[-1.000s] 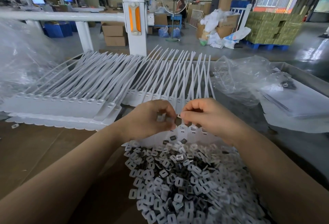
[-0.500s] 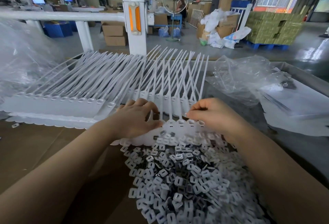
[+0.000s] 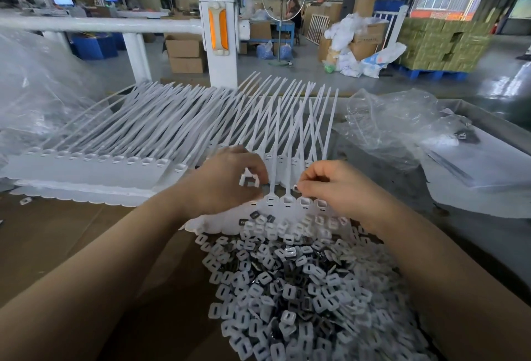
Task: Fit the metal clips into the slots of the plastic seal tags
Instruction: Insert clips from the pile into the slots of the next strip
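While a worktable is being viewed from head height, the scene is being set out from left to right.

Far left: a clear plastic bag (image 3: 43,79) is being seen crumpled at the table edge.

Finished strips: a long row of white seal tags (image 3: 94,162) is lying flat, the thin tails fanning away toward a white post (image 3: 218,30).

Left hand: the left hand (image 3: 227,179) is being held curled above the work, and a small white clip piece (image 3: 249,179) is being pinched between its fingertips; a few more pieces may be cupped inside, but that cannot be told.

Strip in work: a shorter strip of tags (image 3: 287,202) is lying between the two hands, its open slots facing up, just behind the pile.

Right hand: the right hand (image 3: 336,188) is being held with fingers curled, and a single metal clip (image 3: 295,187) is being pinched at thumb and forefinger, just above the slots.

Clip pile: a heap of loose clips (image 3: 301,289) is being kept near the person, on brown cardboard (image 3: 71,245).

Far right: another clear bag (image 3: 396,125) is lying crumpled.

Step in hand: a clip is judged as being brought to an unfilled slot.

Next move: the clip is likely needing to be squared over the slot and pressed straight down.
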`<state>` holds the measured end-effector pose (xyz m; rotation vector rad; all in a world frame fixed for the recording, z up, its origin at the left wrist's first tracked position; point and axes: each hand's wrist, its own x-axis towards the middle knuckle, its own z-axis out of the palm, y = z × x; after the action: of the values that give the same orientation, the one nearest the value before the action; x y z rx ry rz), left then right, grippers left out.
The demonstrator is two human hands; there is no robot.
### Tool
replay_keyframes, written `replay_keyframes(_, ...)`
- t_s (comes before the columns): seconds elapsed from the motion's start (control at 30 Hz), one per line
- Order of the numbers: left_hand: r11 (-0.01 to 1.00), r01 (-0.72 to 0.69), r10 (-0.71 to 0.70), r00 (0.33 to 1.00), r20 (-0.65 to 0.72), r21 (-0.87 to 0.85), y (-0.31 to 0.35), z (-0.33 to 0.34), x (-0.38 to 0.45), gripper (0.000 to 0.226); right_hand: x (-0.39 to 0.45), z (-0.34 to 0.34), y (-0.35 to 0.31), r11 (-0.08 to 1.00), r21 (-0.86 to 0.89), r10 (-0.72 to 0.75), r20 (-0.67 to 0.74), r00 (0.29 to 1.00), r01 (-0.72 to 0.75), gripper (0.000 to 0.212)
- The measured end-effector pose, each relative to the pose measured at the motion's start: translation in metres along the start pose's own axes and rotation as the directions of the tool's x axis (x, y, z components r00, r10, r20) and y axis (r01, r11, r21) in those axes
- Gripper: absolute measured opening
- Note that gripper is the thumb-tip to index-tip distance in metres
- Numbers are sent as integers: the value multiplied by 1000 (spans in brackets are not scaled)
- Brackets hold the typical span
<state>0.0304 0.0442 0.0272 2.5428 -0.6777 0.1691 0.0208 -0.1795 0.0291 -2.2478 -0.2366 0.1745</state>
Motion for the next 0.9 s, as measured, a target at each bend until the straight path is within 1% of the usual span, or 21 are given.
replay_keyframes(0.03, 997, -21, 22, 1000, 12, -69, 5, 2, 0, 16, 0, 0, 0, 1000, -6, -9, -3, 1000, 9, 11)
replay_keyframes(0.1, 987, 14, 2, 995, 101, -162, 13, 6, -2, 15, -1, 1, 0, 999, -35, -26, -3, 1000, 25, 10)
replay_keyframes(0.2, 985, 58, -18, 972, 235, -163, 18, 8, -4, 10, -2, 2, -2, 994, -96, -44, 19, 999, 46, 11)
replay_keyframes(0.27, 979, 65, 2, 946, 325, -195, 22, 5, -4, 9, -3, 3, -3, 994, -89, -57, 30, 998, 59, 11)
replay_keyframes(0.33, 972, 72, 31, 904, 426, -224, 26, 2, -5, 10, -4, 2, -5, 995, -75, -68, 35, 997, 70, 11)
replay_keyframes(0.4, 961, 107, 27, 881, 473, -256, 29, 1, -5, 9, -5, 2, -6, 996, -62, -67, 46, 997, 70, 11)
replay_keyframes(0.47, 939, 166, -25, 906, 422, -303, 28, 1, -4, 6, -5, 1, -5, 997, -38, -66, 53, 996, 68, 11)
replay_keyframes(0.57, 952, 162, -112, 973, 200, -259, 20, 4, -2, 7, -4, 1, -4, 998, -23, -57, 26, 998, 58, 12)
replay_keyframes(0.63, 957, 170, -151, 984, 99, -235, 13, 7, -1, 7, -4, 3, -3, 997, -53, -59, -2, 998, 59, 12)
replay_keyframes(0.7, 950, 193, -178, 981, 81, -247, 8, 9, -1, 7, -3, 6, -1, 995, -81, -63, -25, 998, 61, 11)
replay_keyframes(0.9, 940, 205, -177, 976, 126, -274, 4, 11, -2, 10, 1, 13, 2, 992, -118, -61, -56, 997, 54, 12)
